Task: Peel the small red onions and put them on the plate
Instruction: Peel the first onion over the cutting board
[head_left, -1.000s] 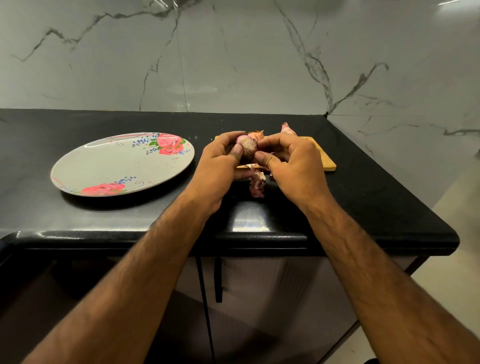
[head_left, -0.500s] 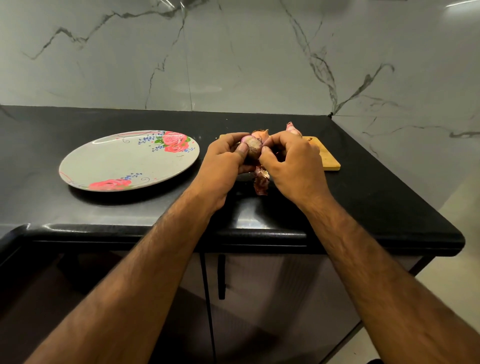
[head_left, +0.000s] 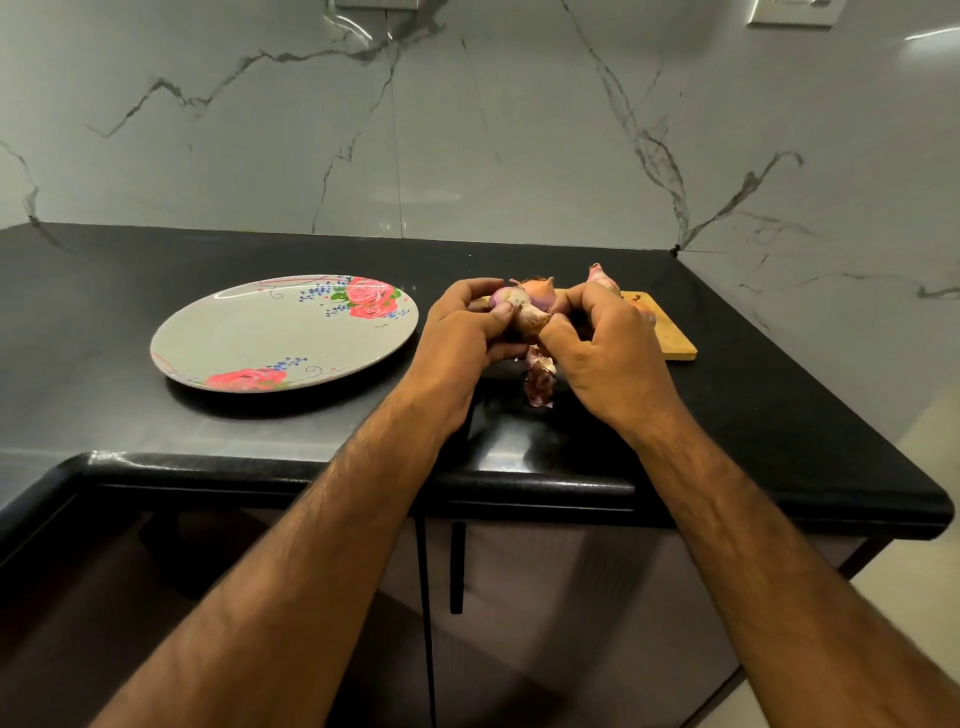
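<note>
Onion (head_left: 508, 300) gripped in left hand (head_left: 462, 338), right hand (head_left: 608, 358) pinching its skin (head_left: 535, 316), now peeled wider

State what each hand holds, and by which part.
One small red onion. The left hand grips its left side; the right hand pinches its papery skin on the right.

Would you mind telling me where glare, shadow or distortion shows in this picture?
Head view: glare streaks on the marble wall and a bright patch on the counter near its front edge; wide-angle bending curves that edge; the plate casts a soft shadow; the onion looks unblurred.
</note>
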